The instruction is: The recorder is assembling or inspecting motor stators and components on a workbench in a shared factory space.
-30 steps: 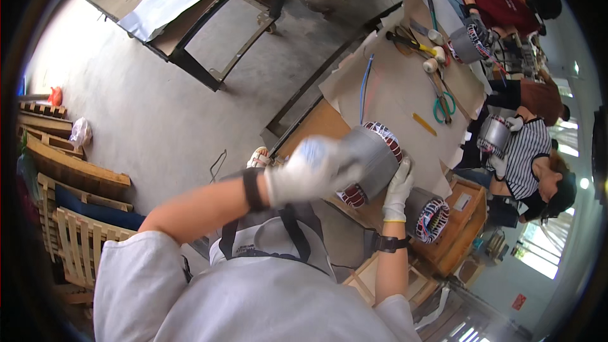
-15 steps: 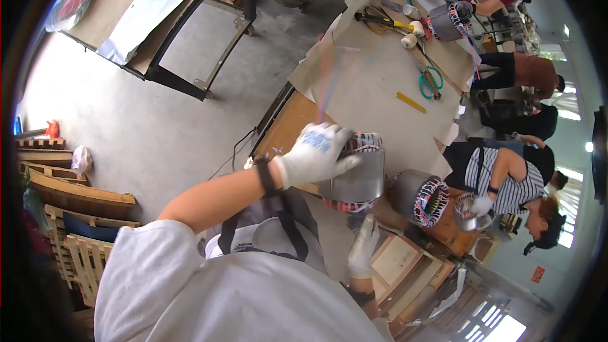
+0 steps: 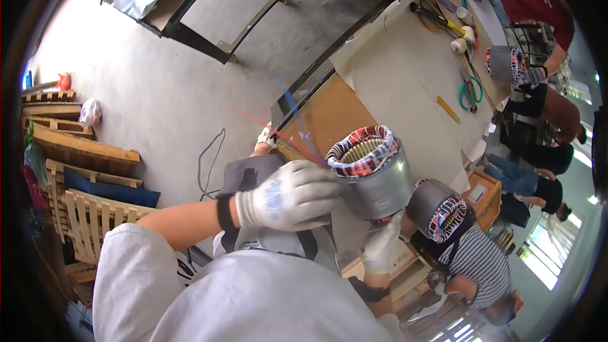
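Observation:
A grey metal motor stator (image 3: pixel 378 188) with bundled windings stands tilted at the near edge of the table, its open ring facing up. My left hand (image 3: pixel 288 196), in a white glove, is beside its left side, fingers stretched and slightly curved; whether the fingertips touch it is unclear. In a white glove too, my right hand (image 3: pixel 382 244) presses against the stator's lower near side, its fingers partly hidden. Red and blue wires (image 3: pixel 292 102) trail from the windings toward the upper left, blurred. Just right of it lies a second stator (image 3: pixel 438 210) on its side.
Brown paper (image 3: pixel 405 88) covers much of the table. On it lie mallets (image 3: pixel 459 45), green-handled scissors (image 3: pixel 470 93) and a yellow strip (image 3: pixel 448 109). A co-worker in red handles another stator (image 3: pixel 505 64); one in stripes (image 3: pixel 484 263) stands at the right. Wooden pallets (image 3: pixel 85 152) are stacked left.
The near stator has tipped, so its wound opening now faces up. My left hand has shifted left and down off its top; my right hand has come up against it. The wires swung left.

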Demonstrator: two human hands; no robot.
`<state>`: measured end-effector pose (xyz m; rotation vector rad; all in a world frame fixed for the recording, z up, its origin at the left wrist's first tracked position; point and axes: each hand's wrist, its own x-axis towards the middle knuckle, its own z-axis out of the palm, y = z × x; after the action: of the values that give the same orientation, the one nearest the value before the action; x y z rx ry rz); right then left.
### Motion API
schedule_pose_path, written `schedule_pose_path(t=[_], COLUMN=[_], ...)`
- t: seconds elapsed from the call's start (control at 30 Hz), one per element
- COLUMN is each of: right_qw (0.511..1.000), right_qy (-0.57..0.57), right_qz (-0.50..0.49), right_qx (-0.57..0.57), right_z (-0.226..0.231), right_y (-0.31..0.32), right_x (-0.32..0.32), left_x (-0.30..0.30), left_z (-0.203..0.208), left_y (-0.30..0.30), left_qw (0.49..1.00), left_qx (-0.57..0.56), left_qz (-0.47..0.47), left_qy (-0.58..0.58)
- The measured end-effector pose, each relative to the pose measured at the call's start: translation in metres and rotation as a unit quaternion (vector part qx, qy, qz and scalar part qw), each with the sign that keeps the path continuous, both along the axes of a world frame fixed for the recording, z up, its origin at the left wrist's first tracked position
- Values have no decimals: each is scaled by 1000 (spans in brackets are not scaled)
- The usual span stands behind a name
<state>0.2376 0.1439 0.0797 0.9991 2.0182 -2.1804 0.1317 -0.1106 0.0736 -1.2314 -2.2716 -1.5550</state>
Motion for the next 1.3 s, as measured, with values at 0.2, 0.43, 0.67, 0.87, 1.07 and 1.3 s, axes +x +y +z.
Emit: schedule_pose_path(t=[0.2, 0.43, 0.67, 0.87, 1.07, 1.3], right_qw=[995, 996, 994, 994, 997, 980], right_qy=[-4, 71, -3, -76, 34, -18], right_qz=[-88, -49, 34, -4, -64, 99], right_qx=[-37, -25, 107, 74, -20, 174], right_z=[-16, -19, -2, 18, -15, -7], right_y=[38, 29, 18, 11, 26, 28], right_x=[-33, -29, 10, -30, -47, -24], left_x=[-11, -67, 16, -2, -23, -10], left_z=[-51, -35, -15, -1, -61, -29], left_y=[-3, 97, 50, 55, 65, 63], left_qw=[975, 929, 905, 895, 953, 929], left_qx=[-96, -35, -93, -86, -38, -106], left_qz=[50, 4, 44, 51, -51, 61], left_qy=[-194, -370, -412, -434, -295, -348])
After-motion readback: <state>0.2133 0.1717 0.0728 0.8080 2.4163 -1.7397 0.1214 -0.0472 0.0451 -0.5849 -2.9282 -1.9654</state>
